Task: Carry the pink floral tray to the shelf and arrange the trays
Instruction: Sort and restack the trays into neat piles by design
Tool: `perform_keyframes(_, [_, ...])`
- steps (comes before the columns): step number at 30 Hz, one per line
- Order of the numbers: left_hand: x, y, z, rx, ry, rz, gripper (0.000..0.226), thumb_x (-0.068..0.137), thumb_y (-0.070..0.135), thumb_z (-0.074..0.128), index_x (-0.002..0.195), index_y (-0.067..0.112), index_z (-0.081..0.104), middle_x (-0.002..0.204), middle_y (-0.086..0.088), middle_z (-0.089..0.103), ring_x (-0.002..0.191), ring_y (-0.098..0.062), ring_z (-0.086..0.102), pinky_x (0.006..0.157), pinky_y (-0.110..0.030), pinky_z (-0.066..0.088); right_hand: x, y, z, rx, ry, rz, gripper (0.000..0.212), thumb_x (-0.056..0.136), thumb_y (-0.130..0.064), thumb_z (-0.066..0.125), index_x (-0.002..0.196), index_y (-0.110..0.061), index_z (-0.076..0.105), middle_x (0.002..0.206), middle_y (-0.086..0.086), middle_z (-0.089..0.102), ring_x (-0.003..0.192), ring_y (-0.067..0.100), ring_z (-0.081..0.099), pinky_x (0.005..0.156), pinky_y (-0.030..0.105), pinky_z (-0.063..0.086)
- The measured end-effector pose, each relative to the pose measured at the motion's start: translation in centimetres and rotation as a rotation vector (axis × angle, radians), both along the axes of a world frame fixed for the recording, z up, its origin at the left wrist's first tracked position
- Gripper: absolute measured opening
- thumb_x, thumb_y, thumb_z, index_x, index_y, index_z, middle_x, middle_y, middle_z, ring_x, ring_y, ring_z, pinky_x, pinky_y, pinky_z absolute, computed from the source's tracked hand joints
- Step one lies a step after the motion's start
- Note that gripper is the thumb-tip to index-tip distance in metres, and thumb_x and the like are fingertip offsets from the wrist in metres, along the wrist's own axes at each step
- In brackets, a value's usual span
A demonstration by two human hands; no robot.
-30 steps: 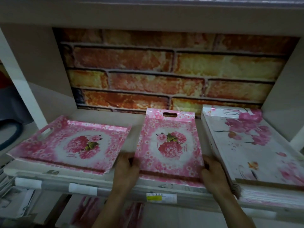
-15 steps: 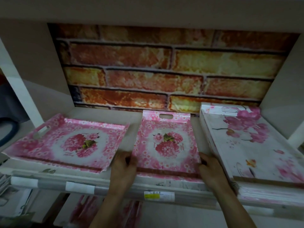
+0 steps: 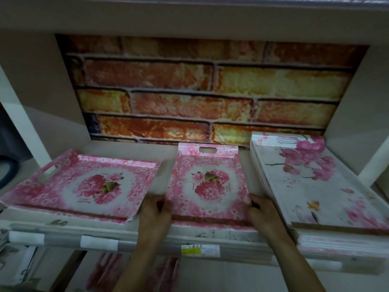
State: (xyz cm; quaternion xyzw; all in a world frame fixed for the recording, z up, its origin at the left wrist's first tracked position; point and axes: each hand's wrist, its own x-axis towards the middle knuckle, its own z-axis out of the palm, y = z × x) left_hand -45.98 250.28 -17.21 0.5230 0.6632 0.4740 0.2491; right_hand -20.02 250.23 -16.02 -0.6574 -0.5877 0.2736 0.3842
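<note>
The left grip [image 3: 154, 211] is clasping the near left edge of the tray [image 3: 208, 186], fingers curling over its rim, and the right grip [image 3: 264, 213] is clasping the near right edge. The tray is lying on the shelf [image 3: 126, 231], mid-front, its cut-out handle pointing toward the brick panel [image 3: 200, 91] at the back. A second pink tray [image 3: 84, 186] is sitting just left, turned sideways, its near corner beside the left grip. A white stack [image 3: 315, 186] of blossom trays is sitting just right, beside the right grip. A yellow label [image 3: 200, 249] is showing on the shelf's front edge below.
</note>
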Motion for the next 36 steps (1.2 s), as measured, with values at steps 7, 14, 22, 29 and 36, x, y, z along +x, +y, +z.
perform_keyframes(7, [0.3, -0.3, 0.7, 0.015, 0.037, -0.05, 0.024, 0.092, 0.007, 0.059, 0.115, 0.011, 0.066, 0.109, -0.002, 0.06, 0.102, -0.018, 0.054, 0.089, -0.025, 0.036, -0.3, -0.3, -0.2, 0.052, -0.14, -0.019, 0.015, 0.084, -0.002, 0.055, 0.077, -0.013, 0.062, 0.071, 0.004, 0.066, 0.066, 0.017, 0.062, 0.062, 0.024, 0.049])
perform_keyframes(14, [0.5, -0.4, 1.9, 0.064, 0.085, -0.091, 0.027, 0.094, 0.012, 0.058, 0.118, 0.019, 0.068, 0.113, 0.0, 0.064, 0.104, -0.018, 0.06, 0.095, -0.031, 0.047, -0.7, -0.9, 0.5, 0.14, -0.228, 0.007, 0.037, 0.082, 0.002, 0.055, 0.074, -0.034, 0.05, 0.069, -0.01, 0.045, 0.058, 0.006, 0.044, 0.058, 0.007, 0.032])
perform_keyframes(22, [0.8, -1.0, 2.9, 0.09, 0.106, -0.132, 0.024, 0.096, 0.006, 0.054, 0.109, 0.019, 0.07, 0.096, 0.008, 0.065, 0.085, -0.005, 0.061, 0.071, -0.009, 0.042, -1.3, -1.7, 0.9, 0.12, -0.257, -0.015, 0.043, 0.086, -0.002, 0.055, 0.126, -0.018, 0.062, 0.121, 0.003, 0.058, 0.107, 0.012, 0.054, 0.094, 0.018, 0.04])
perform_keyframes(29, [5.3, -1.4, 5.5, 0.173, -0.005, -0.288, 0.023, 0.096, 0.0, 0.055, 0.107, 0.016, 0.068, 0.092, 0.018, 0.064, 0.081, 0.023, 0.056, 0.073, 0.0, 0.042, -1.3, -2.5, 1.8, 0.136, -0.244, 0.011, 0.046, 0.092, -0.017, 0.057, 0.137, -0.024, 0.053, 0.137, 0.0, 0.052, 0.124, 0.014, 0.051, 0.107, 0.024, 0.04])
perform_keyframes(36, [12.7, -3.3, 5.1, 0.067, -0.147, -0.471, 0.024, 0.098, 0.013, 0.054, 0.111, 0.027, 0.068, 0.102, 0.013, 0.071, 0.092, -0.001, 0.067, 0.084, -0.021, 0.054, 0.6, -5.2, 4.5, 0.235, -0.232, 0.116, 0.045, 0.093, -0.012, 0.052, 0.137, -0.022, 0.05, 0.128, -0.005, 0.045, 0.117, 0.01, 0.052, 0.095, 0.009, 0.034])
